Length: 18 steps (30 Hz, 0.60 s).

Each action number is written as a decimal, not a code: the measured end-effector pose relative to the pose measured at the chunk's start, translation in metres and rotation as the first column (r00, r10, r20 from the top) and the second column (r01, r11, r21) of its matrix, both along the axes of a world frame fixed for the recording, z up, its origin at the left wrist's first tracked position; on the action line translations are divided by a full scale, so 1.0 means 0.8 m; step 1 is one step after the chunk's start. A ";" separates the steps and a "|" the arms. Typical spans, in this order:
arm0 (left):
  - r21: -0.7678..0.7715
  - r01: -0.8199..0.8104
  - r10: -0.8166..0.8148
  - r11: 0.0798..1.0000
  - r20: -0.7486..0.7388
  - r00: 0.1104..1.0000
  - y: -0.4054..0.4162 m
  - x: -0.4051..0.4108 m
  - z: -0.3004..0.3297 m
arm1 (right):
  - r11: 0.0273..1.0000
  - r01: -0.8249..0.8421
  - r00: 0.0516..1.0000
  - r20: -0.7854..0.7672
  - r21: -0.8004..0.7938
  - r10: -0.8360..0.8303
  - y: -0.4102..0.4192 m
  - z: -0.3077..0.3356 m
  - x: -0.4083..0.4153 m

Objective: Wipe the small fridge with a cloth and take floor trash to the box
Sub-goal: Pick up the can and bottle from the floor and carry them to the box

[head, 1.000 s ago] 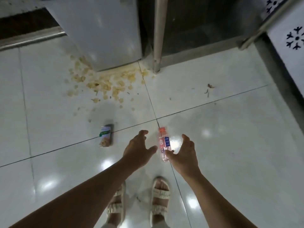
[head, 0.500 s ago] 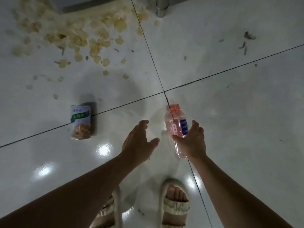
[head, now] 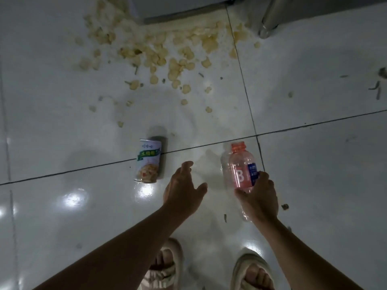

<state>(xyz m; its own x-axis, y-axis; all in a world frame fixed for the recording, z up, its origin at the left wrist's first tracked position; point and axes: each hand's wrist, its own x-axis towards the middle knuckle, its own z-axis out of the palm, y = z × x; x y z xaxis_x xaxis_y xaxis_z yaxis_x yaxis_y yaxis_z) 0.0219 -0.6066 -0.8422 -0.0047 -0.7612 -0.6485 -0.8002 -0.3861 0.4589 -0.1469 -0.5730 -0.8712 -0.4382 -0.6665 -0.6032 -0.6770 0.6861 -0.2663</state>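
A clear pink plastic bottle point(head: 239, 166) with an orange cap lies on the white tile floor, and my right hand point(head: 258, 197) grips its lower half. My left hand point(head: 183, 188) hovers open just left of the bottle, fingers spread, touching nothing. A white food can point(head: 147, 161) with a green label lies on its side a little to the left of my left hand. The bottom edge of the small grey fridge point(head: 180, 9) shows at the top of the view.
Yellowish crumbs and spilled bits point(head: 159, 53) spread over the floor in front of the fridge. A metal post point(head: 272, 19) stands at the top right. Small dark scraps point(head: 377, 88) lie at the far right. My sandalled feet point(head: 251, 273) are at the bottom.
The view has dropped closer to the floor and shifted. My right hand has closed round the bottle. My left hand stays open and has drifted nearer the can.
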 end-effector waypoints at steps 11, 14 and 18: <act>-0.194 -0.256 0.294 0.947 0.200 0.935 -0.021 0.116 -0.028 | 0.991 -0.090 0.982 0.157 -0.103 0.106 -0.060 0.005 0.132; -0.160 -0.303 0.334 0.939 0.231 0.914 -0.018 0.129 -0.054 | 0.987 -0.093 0.976 0.182 -0.133 0.117 -0.059 -0.004 0.143; -0.109 -0.368 0.384 0.923 0.256 0.887 -0.019 0.130 -0.086 | 0.985 -0.089 0.973 0.196 -0.151 0.118 -0.052 -0.018 0.144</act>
<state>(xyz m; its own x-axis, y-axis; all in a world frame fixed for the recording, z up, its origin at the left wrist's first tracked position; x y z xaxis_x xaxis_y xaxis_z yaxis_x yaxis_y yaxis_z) 0.1255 -0.6221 -0.9113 0.4566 -0.7065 -0.5407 -0.6954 -0.6625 0.2784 -0.0317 -0.6148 -0.8852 -0.2397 -0.7858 -0.5701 -0.6640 0.5611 -0.4942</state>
